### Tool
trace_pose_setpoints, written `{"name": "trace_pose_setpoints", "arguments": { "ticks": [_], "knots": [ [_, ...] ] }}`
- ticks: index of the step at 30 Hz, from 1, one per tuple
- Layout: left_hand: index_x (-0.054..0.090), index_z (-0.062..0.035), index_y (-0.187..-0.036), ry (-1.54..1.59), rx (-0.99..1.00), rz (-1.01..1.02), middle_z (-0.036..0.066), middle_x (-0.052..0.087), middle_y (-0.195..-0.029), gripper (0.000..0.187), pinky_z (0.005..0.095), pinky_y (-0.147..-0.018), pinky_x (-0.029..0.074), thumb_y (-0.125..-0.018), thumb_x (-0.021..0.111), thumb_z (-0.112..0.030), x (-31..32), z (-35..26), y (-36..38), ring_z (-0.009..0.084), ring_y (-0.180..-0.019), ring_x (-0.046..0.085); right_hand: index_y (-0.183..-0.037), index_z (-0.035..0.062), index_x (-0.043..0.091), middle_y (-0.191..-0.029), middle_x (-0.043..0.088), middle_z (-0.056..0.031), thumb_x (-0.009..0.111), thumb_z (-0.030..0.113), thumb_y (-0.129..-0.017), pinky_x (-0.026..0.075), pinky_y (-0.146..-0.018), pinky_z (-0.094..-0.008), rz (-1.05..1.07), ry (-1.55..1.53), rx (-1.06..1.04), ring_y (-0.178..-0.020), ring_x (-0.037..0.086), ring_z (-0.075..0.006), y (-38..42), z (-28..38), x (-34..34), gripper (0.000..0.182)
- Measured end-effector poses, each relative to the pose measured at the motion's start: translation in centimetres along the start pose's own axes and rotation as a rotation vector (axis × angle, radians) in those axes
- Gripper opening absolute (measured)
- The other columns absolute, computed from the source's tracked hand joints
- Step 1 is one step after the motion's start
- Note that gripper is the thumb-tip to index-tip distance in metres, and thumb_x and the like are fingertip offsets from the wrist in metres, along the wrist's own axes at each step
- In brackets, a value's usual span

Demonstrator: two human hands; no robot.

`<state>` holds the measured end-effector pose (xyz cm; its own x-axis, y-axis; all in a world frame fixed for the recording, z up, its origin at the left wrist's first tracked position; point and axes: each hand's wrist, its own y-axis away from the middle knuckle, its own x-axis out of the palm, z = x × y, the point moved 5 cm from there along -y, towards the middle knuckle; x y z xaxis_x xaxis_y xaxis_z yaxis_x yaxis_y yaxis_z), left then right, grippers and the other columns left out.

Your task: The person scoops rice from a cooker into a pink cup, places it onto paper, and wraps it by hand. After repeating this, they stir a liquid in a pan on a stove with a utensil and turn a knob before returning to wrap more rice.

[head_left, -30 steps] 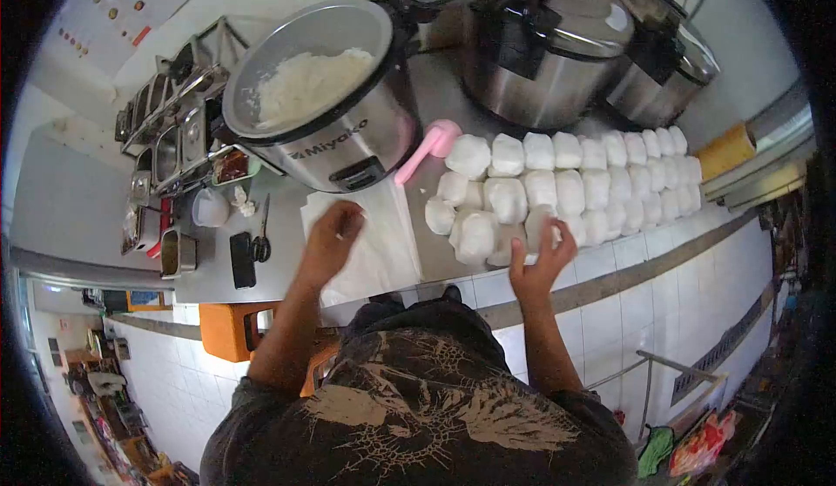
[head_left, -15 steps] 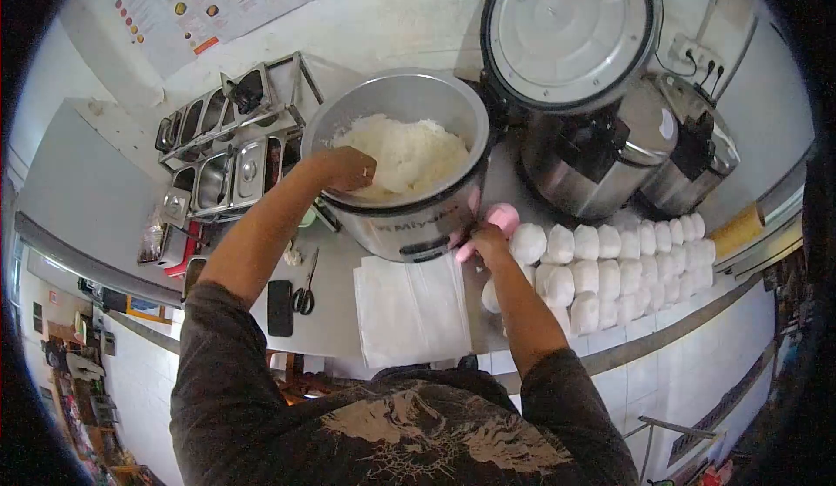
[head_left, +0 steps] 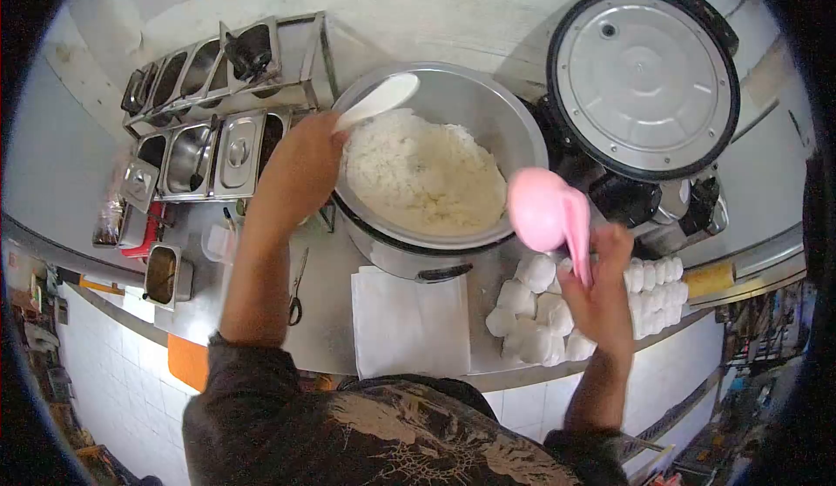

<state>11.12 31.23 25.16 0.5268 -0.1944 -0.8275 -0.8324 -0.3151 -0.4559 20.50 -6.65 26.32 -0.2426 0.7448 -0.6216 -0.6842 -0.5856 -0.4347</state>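
Observation:
My left hand is closed around the handle of a white rice paddle, whose blade is over the left rim of a big rice cooker pot. Cooked white rice is heaped inside the pot. Right of the pot, my right hand grips a pink ladle by its handle, bowl raised at the pot's edge. Below that hand, rows of rounded white bundles cover the counter, partly hidden by my wrist. White sheets lie stacked in front of the cooker.
A large round cooker lid stands open at the back right. Steel food pans fill a two-tier rack on the left. Scissors and a small steel container are on the counter at left.
My left hand has come up out of the rice, and the paddle now shows. My right hand has lifted the pink ladle from beside the cooker, up and rightward. The view has shifted.

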Motion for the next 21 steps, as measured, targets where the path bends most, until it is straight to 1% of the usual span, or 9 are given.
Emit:
{"name": "trace_pose_setpoints", "arguments": {
  "ticks": [2,4,6,8,10,13,16,19,21],
  "knots": [
    [0.058,0.0018,-0.112,0.136,-0.208,-0.12,0.026,0.065,-0.099,0.023,0.0489,-0.081,0.049,-0.103,0.049,-0.017,-1.1,0.9,2.9,0.0419,-0.091,0.064,-0.131,0.0014,0.032,-0.108,0.056,-0.0167,0.055,-0.005,-0.087,0.051,-0.087,-0.0381,0.214,0.02,-0.078,-0.099,0.063,-0.0265,-5.6,2.1,1.7,0.051],
    [0.056,0.0031,-0.111,0.36,-0.459,-0.14,0.026,0.063,-0.095,0.025,0.0503,-0.079,0.048,-0.105,0.046,-0.019,-0.6,1.3,6.1,0.0443,-0.09,0.062,-0.125,0.0019,0.046,-0.099,0.065,-0.0229,0.064,0.007,-0.088,0.053,-0.088,-0.0443,0.303,0.194,-0.165,-0.098,0.068,-0.0393,-11.4,3.3,5.4,0.042],
    [0.053,0.0035,-0.113,0.457,-0.574,-0.202,0.026,0.061,-0.099,0.025,0.0471,-0.083,0.046,-0.106,0.045,-0.019,1.4,1.5,9.8,0.0422,-0.096,0.061,-0.13,0.0033,0.051,-0.117,0.066,-0.021,0.059,0.01,-0.092,0.052,-0.089,-0.0479,0.493,0.582,-0.113,-0.106,0.066,-0.039,-16.5,2.8,10.5,0.039],
    [0.051,0.0047,-0.116,0.59,-0.524,-0.217,0.026,0.058,-0.114,0.025,0.0446,-0.087,0.045,-0.106,0.043,-0.018,3.6,1.0,12.7,0.0389,-0.105,0.059,-0.134,0.009,0.052,-0.119,0.067,-0.0209,0.054,0.016,-0.096,0.052,-0.087,-0.0505,0.606,0.723,-0.311,-0.109,0.064,-0.0395,-20.5,0.8,16.2,0.039],
    [0.048,0.0045,-0.117,0.718,-0.475,-0.201,0.03,0.049,-0.133,0.024,0.0436,-0.088,0.044,-0.107,0.041,-0.015,5.4,-0.3,14.5,0.0351,-0.105,0.058,-0.134,0.0059,0.051,-0.108,0.069,-0.0194,0.046,0.014,-0.098,0.054,-0.082,-0.0537,0.468,0.818,-0.504,-0.103,0.067,-0.0389,-23.2,-2.9,21.8,0.037],
    [0.044,0.0028,-0.12,0.917,-0.446,-0.2,0.028,0.045,-0.138,0.024,0.0416,-0.091,0.044,-0.108,0.037,-0.017,8.1,-1.5,15.1,0.0283,-0.104,0.054,-0.131,0.0042,0.054,-0.108,0.07,-0.0212,0.046,0.021,-0.101,0.054,-0.082,-0.0549,0.689,0.874,-0.194,-0.101,0.068,-0.0401,-24.7,-4.1,25.4,0.036],
    [0.041,0.0005,-0.122,1.126,-0.448,-0.181,0.022,0.046,-0.132,0.026,0.0395,-0.097,0.043,-0.109,0.033,-0.021,10.2,-2.8,16.1,0.0209,-0.101,0.048,-0.133,0.0057,0.052,-0.113,0.067,-0.0261,0.05,0.026,-0.102,0.052,-0.086,-0.0506,0.884,0.752,-0.09,-0.102,0.067,-0.0423,-22.5,-9.7,26.8,0.037],
    [0.04,0.0017,-0.121,1.111,-0.401,-0.171,0.03,0.036,-0.149,0.027,0.0403,-0.101,0.042,-0.11,0.032,-0.021,9.4,-3.1,15.3,0.0218,-0.104,0.048,-0.123,0.0017,0.056,-0.106,0.068,-0.0276,0.057,0.03,-0.1,0.052,-0.084,-0.0513,1.159,0.715,-0.238,-0.099,0.067,-0.0432,-18.7,-12.4,27.6,0.036],
    [0.04,0.0022,-0.12,0.958,-0.302,-0.218,0.035,0.027,-0.155,0.026,0.041,-0.103,0.041,-0.11,0.031,-0.02,8.7,-3.5,14.6,0.0253,-0.109,0.049,-0.115,-0.0014,0.06,-0.102,0.069,-0.0281,0.059,0.029,-0.099,0.052,-0.085,-0.0503,1.188,0.733,-0.125,-0.098,0.067,-0.0433,-17.7,-8.9,25.6,0.035]
  ]
}}
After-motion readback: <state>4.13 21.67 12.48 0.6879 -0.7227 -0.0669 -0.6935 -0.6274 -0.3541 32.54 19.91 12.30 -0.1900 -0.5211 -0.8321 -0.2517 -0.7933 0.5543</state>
